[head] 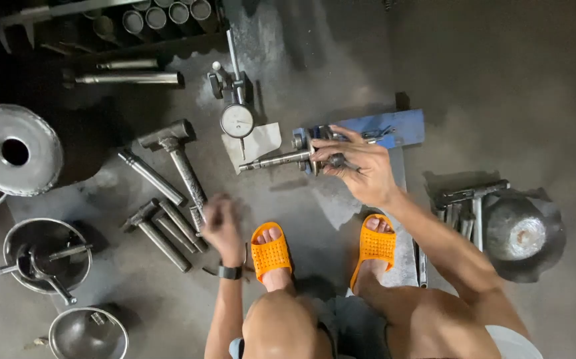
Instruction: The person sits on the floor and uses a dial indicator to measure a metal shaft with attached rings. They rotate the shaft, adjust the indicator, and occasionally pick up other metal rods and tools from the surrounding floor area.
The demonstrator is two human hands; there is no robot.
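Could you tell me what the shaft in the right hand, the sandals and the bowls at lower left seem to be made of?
Shaft, gripped by the right hand: probably steel, dull grey with a faint sheen. Sandals: likely moulded rubber or plastic, matte orange and perforated. Bowls: seemingly stainless steel, with bright reflective rims.

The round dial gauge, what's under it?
Under the dial gauge lies a pale sheet of paper on the grey floor. Its thin pointed stem rests over the sheet. What the dial's round body covers cannot be seen.
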